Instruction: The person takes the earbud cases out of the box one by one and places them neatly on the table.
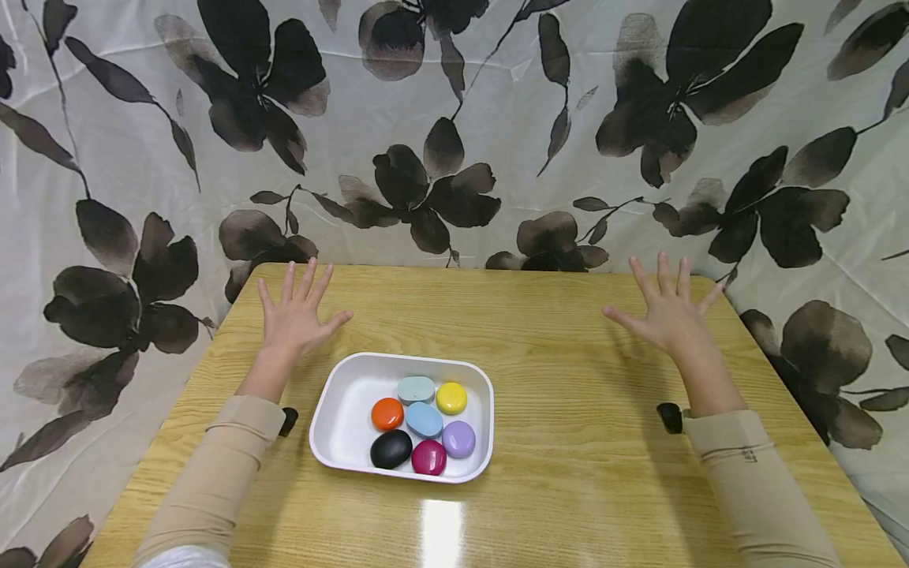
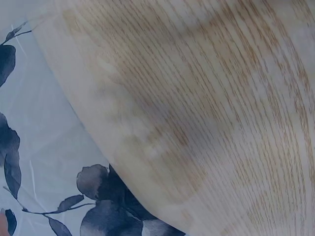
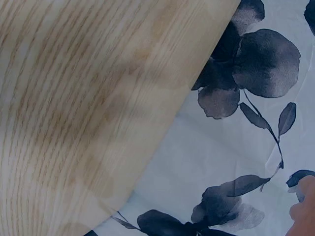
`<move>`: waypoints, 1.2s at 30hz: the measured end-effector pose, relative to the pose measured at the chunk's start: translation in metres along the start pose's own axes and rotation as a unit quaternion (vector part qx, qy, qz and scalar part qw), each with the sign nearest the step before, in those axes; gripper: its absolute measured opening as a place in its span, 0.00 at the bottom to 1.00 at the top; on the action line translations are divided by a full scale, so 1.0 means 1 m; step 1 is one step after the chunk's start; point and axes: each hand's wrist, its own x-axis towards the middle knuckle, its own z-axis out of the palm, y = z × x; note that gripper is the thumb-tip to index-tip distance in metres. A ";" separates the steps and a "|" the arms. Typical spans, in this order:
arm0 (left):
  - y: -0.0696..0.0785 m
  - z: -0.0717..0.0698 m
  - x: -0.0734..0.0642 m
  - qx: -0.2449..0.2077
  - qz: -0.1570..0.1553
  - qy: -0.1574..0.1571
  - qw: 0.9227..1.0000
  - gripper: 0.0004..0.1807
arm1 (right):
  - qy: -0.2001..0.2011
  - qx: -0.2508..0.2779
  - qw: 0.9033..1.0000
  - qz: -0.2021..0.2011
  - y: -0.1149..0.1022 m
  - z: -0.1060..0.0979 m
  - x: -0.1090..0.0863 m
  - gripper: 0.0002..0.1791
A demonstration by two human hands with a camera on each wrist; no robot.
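Note:
My left hand (image 1: 293, 315) is spread with straight fingers over the far left part of the table, holding nothing. On the far right my right hand (image 1: 669, 315) is spread the same way, also holding nothing. Nearest to the left hand is a white tray (image 1: 328, 442) with several smooth, rounded stones in it. Among them are an orange stone (image 1: 387, 414), a yellow stone (image 1: 451, 398), a black stone (image 1: 391, 450) and a purple stone (image 1: 458, 439). A sliver of fingertip (image 3: 304, 211) shows at the edge of the right wrist view.
The wooden table (image 1: 568, 457) has its far edge just past the fingertips. A white cloth (image 1: 525, 158) with dark flowers hangs behind and beside it. Small black wrist pieces (image 1: 669, 418) stick out at the sleeve cuffs.

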 end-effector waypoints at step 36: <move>-0.008 0.000 -0.025 -0.490 -0.028 -0.067 0.869 0.47 | 0.192 0.282 0.930 -0.134 -0.079 0.010 -0.001 0.45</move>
